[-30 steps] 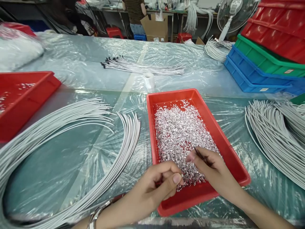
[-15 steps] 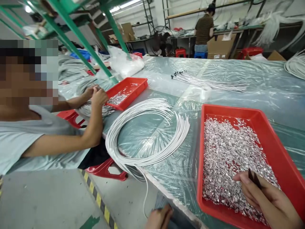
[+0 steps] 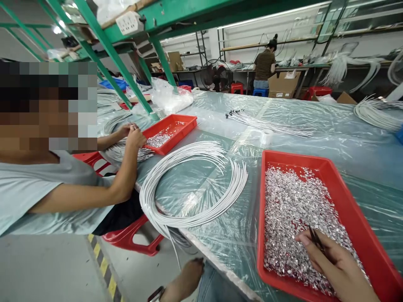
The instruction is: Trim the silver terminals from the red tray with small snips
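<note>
My right hand [image 3: 340, 260] is over the near part of a large red tray [image 3: 354, 209]. Dark tweezers [image 3: 315, 240] are held in it, their points tilted up and away from the metal; thumb and forefinger are pinched. Below the fingers lies a wide layer of small shiny metal pieces [image 3: 292, 201]. My left hand [image 3: 188, 274] is low at the bottom, beside the table edge and above my leg, fingers curled; what they hold, if anything, is hidden. Nearby, a coil of white cables [image 3: 195, 220] rests on the table, with a strand hanging over the edge.
At left a seated co-worker [image 3: 78, 197] works by a smaller red tray [image 3: 185, 128] of metal pieces. Behind are a bundle of white cables [image 3: 277, 126] with black ends and a white roll [image 3: 266, 137]. Green frame posts [image 3: 110, 50] rise at the upper left.
The view has shifted, showing more of the shelf above. My left hand has moved up and left, turning. My right hand stays over the large tray with the tweezers.
</note>
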The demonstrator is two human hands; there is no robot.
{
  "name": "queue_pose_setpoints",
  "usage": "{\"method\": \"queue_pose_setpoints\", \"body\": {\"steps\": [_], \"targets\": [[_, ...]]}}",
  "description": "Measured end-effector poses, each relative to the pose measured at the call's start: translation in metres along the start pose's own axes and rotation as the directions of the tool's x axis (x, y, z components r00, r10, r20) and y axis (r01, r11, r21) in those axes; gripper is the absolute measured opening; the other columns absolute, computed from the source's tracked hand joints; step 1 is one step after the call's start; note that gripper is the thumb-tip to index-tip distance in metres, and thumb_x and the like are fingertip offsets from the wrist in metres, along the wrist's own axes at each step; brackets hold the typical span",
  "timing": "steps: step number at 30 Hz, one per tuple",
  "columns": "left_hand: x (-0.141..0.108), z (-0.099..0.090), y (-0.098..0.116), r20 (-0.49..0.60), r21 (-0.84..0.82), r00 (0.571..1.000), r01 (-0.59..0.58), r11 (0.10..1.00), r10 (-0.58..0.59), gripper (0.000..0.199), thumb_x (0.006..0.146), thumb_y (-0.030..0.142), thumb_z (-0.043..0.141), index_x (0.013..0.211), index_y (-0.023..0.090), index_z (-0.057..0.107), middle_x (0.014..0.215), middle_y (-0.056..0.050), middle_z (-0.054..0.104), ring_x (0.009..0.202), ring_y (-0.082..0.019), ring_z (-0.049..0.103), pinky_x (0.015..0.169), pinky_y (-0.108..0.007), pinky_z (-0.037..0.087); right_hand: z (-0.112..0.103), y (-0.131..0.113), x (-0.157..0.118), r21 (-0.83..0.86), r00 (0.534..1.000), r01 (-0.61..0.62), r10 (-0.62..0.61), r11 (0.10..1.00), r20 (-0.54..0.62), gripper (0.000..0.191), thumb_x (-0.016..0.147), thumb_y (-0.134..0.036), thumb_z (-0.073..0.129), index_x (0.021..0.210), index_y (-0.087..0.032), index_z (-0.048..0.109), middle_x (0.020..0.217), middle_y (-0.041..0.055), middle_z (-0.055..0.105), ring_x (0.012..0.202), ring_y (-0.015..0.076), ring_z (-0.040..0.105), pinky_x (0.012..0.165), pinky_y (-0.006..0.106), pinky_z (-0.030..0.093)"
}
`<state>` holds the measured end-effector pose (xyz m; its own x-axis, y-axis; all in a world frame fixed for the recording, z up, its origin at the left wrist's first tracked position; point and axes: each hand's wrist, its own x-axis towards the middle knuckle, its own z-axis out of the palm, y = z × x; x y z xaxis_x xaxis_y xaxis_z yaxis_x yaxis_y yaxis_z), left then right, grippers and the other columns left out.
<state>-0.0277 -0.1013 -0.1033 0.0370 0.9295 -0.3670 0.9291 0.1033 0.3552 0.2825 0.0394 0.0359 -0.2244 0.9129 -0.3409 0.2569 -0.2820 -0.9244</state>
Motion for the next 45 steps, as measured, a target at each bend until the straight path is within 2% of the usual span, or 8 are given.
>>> {"method": "queue_pose_setpoints", "body": {"steps": [4, 7, 9, 14, 19, 34, 40, 45], "targets": [[-0.024, -0.085, 0.026, 0.346, -0.289, 0.850, -0.307, 0.907, 0.398, 0.013, 0.080, 0.025, 0.066, 0.072, 0.015, 0.066, 0.060, 0.004, 0.066, 0.053, -0.009, 0.062, 0.048, -0.016, 0.048, 0.011, -0.015, -0.006, -0.005, 0.996, 0.077, -0.077, 0.997, -0.036, 0.035, 0.068, -0.054, 0.068, 0.073, -0.020, 0.063, 0.065, 0.0003, 0.052, 0.059, 0.0164, 0.049, 0.054, 0.023, 0.046], [-0.020, -0.145, 0.047, 0.165, -0.335, 0.901, -0.332, 0.881, 0.402, 0.021, 0.092, 0.028, 0.050, 0.085, 0.019, 0.068, 0.075, 0.003, 0.070, 0.069, -0.010, 0.065, 0.063, -0.015, 0.049, 0.018, -0.019, -0.010, 0.039, 0.988, 0.120, -0.116, 0.992, -0.097, 0.035, 0.069, -0.055, 0.067, 0.071, -0.020, 0.062, 0.065, 0.0003, 0.052, 0.063, 0.0175, 0.050, 0.056, 0.023, 0.044], [-0.004, -0.163, 0.059, -0.040, -0.292, 0.950, -0.309, 0.905, 0.311, 0.026, 0.095, 0.030, 0.041, 0.092, 0.017, 0.064, 0.088, -0.003, 0.068, 0.081, -0.013, 0.063, 0.071, -0.020, 0.048, 0.021, -0.018, -0.011, 0.061, 0.986, 0.131, -0.123, 0.990, -0.116, 0.036, 0.071, -0.056, 0.065, 0.074, -0.019, 0.062, 0.064, -0.0007, 0.050, 0.058, 0.0151, 0.046, 0.050, 0.021, 0.040], [0.052, -0.132, 0.077, -0.409, -0.080, 0.902, -0.184, 0.980, 0.136, 0.016, 0.090, 0.023, 0.051, 0.099, 0.014, 0.060, 0.094, -0.007, 0.061, 0.094, -0.022, 0.056, 0.081, -0.039, 0.045, 0.020, -0.014, -0.009, 0.063, 0.988, 0.141, -0.136, 0.988, -0.074, 0.037, 0.075, -0.056, 0.062, 0.076, -0.019, 0.061, 0.054, -0.0054, 0.038, 0.044, 0.0102, 0.029, 0.039, 0.021, 0.025], [0.066, -0.101, 0.080, -0.581, 0.047, 0.811, -0.058, 0.997, 0.075, 0.009, 0.090, 0.016, 0.051, 0.091, 0.012, 0.059, 0.089, -0.003, 0.059, 0.088, -0.018, 0.058, 0.079, -0.038, 0.048, 0.022, -0.015, -0.009, 0.051, 0.985, 0.166, -0.163, 0.985, -0.065, 0.039, 0.075, -0.059, 0.059, 0.072, -0.019, 0.059, 0.058, -0.0045, 0.039, 0.048, 0.0114, 0.031, 0.043, 0.023, 0.027], [0.071, -0.094, 0.083, -0.676, 0.195, 0.736, 0.116, 0.974, 0.048, 0.013, 0.091, 0.018, 0.051, 0.102, 0.013, 0.057, 0.091, -0.003, 0.062, 0.068, -0.011, 0.061, 0.058, -0.025, 0.053, 0.014, -0.004, 0.000, -0.016, 0.966, 0.239, -0.236, 0.971, 0.108, 0.037, 0.085, -0.055, 0.049, 0.074, -0.019, 0.053, 0.070, 0.0003, 0.046, 0.069, 0.0184, 0.046, 0.060, 0.025, 0.037], [0.068, -0.089, 0.081, -0.636, 0.380, 0.744, 0.069, 0.922, 0.206, 0.017, 0.088, 0.014, 0.056, 0.104, 0.012, 0.058, 0.101, -0.006, 0.061, 0.098, -0.021, 0.059, 0.082, -0.041, 0.051, 0.015, -0.012, -0.004, 0.002, 0.970, 0.233, -0.232, 0.973, 0.069, 0.040, 0.082, -0.058, 0.050, 0.071, -0.020, 0.054, 0.065, -0.0024, 0.037, 0.061, 0.0159, 0.039, 0.056, 0.024, 0.033], [0.071, -0.089, 0.091, -0.630, 0.416, 0.748, 0.098, 0.904, 0.208, 0.017, 0.088, 0.016, 0.055, 0.105, 0.012, 0.057, 0.098, -0.005, 0.060, 0.092, -0.020, 0.060, 0.079, -0.039, 0.051, 0.016, -0.017, -0.007, 0.039, 0.980, 0.200, -0.200, 0.979, 0.008, 0.040, 0.079, -0.059, 0.053, 0.072, -0.020, 0.057, 0.059, -0.0051, 0.032, 0.050, 0.0125, 0.028, 0.046, 0.023, 0.026]]}}
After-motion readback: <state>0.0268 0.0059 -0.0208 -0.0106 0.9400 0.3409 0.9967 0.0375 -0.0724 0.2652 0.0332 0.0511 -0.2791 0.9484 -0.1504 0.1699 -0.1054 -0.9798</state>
